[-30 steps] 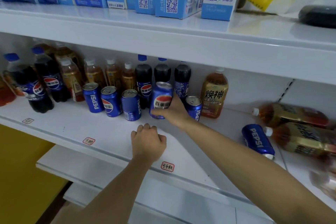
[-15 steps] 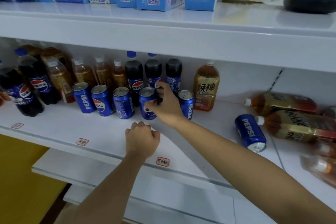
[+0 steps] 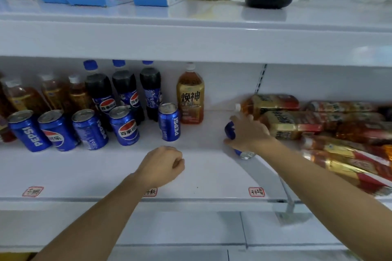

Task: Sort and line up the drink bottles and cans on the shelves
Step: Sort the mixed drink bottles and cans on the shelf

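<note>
While the right hand is wrapping its fingers over the fallen Pepsi can lying on the shelf beside the toppled tea bottles, the left hand is sitting clenched and holding nothing. That smooth, round aluminium is probably going to roll or slip, bumping the slick plastic bottles.

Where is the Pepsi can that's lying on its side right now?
In the head view, the lying can is right of centre on the middle shelf, under the right hand, beside the toppled tea bottles.
</note>
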The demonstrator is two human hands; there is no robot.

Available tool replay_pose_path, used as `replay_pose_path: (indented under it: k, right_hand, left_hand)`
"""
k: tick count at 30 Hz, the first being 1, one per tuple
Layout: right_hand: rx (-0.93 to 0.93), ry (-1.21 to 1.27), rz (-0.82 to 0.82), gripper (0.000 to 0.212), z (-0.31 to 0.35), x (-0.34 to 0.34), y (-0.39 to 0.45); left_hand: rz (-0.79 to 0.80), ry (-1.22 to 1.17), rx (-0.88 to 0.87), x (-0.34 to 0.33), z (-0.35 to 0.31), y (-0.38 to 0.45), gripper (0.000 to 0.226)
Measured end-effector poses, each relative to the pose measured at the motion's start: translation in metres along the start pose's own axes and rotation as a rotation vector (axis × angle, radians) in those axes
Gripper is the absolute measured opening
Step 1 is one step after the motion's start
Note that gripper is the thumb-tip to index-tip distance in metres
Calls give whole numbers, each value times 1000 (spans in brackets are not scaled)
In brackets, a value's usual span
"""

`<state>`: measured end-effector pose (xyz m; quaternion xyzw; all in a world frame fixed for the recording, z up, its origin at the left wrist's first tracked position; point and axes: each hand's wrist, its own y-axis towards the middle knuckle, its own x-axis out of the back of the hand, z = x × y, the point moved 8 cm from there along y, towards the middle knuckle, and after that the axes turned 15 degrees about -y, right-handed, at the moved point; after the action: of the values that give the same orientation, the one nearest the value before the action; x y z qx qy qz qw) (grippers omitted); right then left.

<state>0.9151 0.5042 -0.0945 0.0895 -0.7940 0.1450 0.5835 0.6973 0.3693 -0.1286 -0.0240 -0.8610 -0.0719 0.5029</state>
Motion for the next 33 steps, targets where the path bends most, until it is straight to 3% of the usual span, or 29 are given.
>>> replay_pose_path:
  k: [4,6,18,21,26,28,30,33]
  right_hand:
    - [74,581,158,68,11,-3,1]
    - [43,688,241,67,18,-6,-2]
    - [245,214,30,48,90,85,38]
    - [250,312,-78,50,104,88,39]
    - [267,544,-122,79,84,77,27]
    - [158,631,-104,64,48,68,30]
    - [38,461,-157,43,5,58,37]
    - [11,26,-138,51,-32,40,51]
  left_hand:
    - [-6,-29,81,-12,-1,22,39]
    - [-4,-20,88,-13,2,25,41]
    - [5,-11,132,-11,0,24,42]
    - [5,-21,131,-12,2,24,42]
    - [1,-49,132,-19,8,24,37]
    - [-17,-50,153,-20,9,26,35]
    - [-38,-24,195,-22,5,26,33]
    - [-100,71,283,-25,-8,23,25]
